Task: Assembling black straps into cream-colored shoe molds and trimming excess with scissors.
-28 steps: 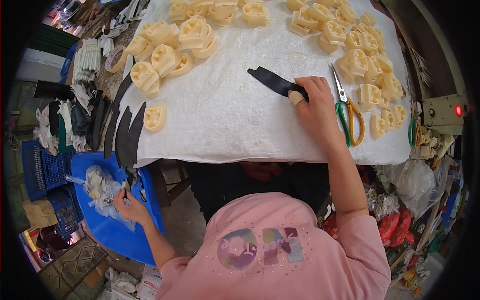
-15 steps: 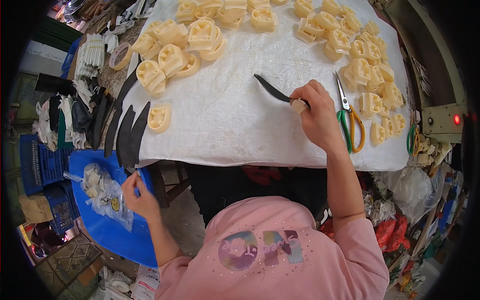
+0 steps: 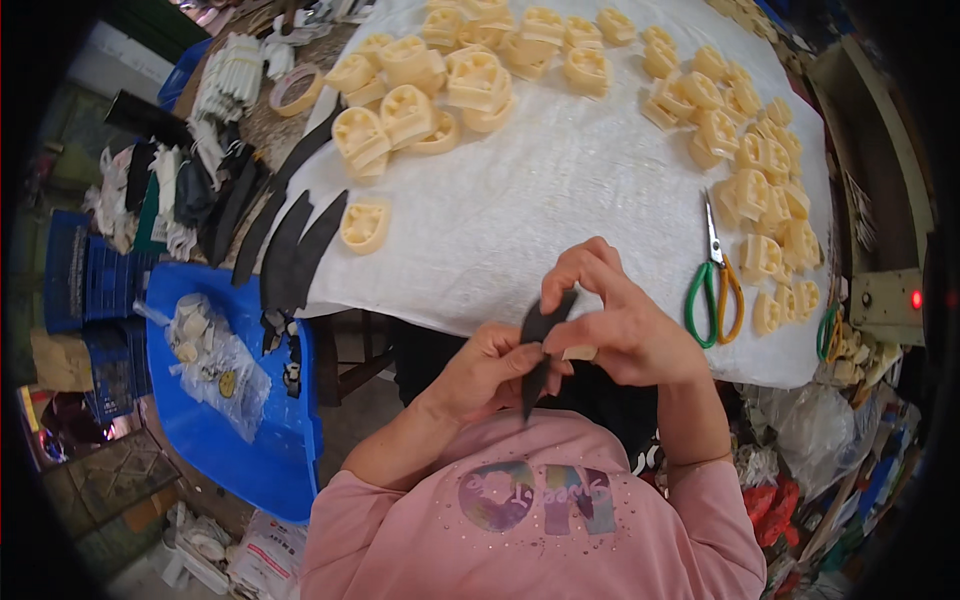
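In front of my chest, past the table's near edge, both hands hold one black curved strip [image 3: 545,325]. My left hand [image 3: 485,372] pinches its lower part between thumb and fingers. My right hand [image 3: 630,318] has its bent fingers closed about the upper part. A small tan piece [image 3: 578,353] shows at the right fingers; I cannot tell whether it is held or wrapped round a finger. Several more black strips [image 3: 318,245] lie over the table's left edge. Beside them sits a single cream moulded piece [image 3: 364,226] with a hollowed face.
Cream moulded pieces are heaped along the far side [image 3: 475,80] and right side [image 3: 760,200] of the white-covered table [image 3: 520,190]. Scissors [image 3: 714,290] with green and orange handles lie at the right. A blue tub [image 3: 225,455] with scraps stands below left; a tape roll [image 3: 297,90] lies far left.
My left hand has come up from the tub's edge to the black strip. My right hand has brought the strip toward my chest and turned it upright. The view has shifted.
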